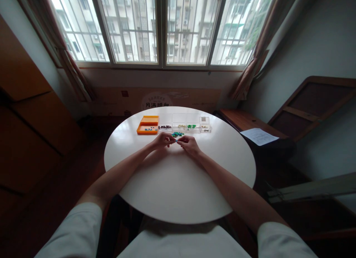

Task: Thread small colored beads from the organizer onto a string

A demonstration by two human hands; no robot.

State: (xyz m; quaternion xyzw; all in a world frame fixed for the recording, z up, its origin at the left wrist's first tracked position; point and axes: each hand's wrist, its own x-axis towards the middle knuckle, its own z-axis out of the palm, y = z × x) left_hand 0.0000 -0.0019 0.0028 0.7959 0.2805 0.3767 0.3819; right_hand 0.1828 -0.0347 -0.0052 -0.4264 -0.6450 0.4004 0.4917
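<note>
Over the far middle of the white round table [178, 191], my left hand [163, 139] and my right hand [189, 143] meet fingertip to fingertip. Both are closed in a pinch on a tiny blue piece [176, 141], whose kind is too small to make out. Just beyond the fingers lies a small pile of green and blue pieces [178, 134]. Left of the pile, behind my left hand, an open orange box [147, 132] holds several small blue pieces [150, 129].
Clear plastic boxes [182, 131] stand in a row right of the orange box, with dark, yellowish and green pieces [191, 126] in them. A smaller clear case [206, 130] ends the row. Papers [259, 136] lie on a wooden bench [244, 119] to the right. A barred window is ahead.
</note>
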